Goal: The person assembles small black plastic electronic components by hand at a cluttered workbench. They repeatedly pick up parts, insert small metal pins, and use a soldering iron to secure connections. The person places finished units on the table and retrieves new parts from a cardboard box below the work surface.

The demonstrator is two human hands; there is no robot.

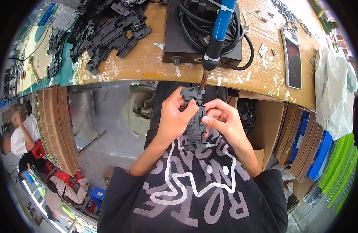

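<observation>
A long black plastic chassis part [196,130] stands upright between my hands, over my lap and just in front of the table edge. My left hand [178,116] grips its left side, with the thumb across its face. The curled fingers of my right hand [221,118] pinch its right edge near the middle; anything small between those fingertips is hidden. At the part's far end, a blue-handled tool that looks like a soldering iron [223,23] points down. Its copper-coloured tip [204,79] appears to meet the part's upper right corner.
Similar black plastic parts [109,29] are heaped at the table's far left. A black box [175,42] with coiled cable [237,35] sits behind the tool. To the right lie a phone [292,58], small screws [287,19] and a white plastic bag [332,89]. Other people [24,134] sit at far left.
</observation>
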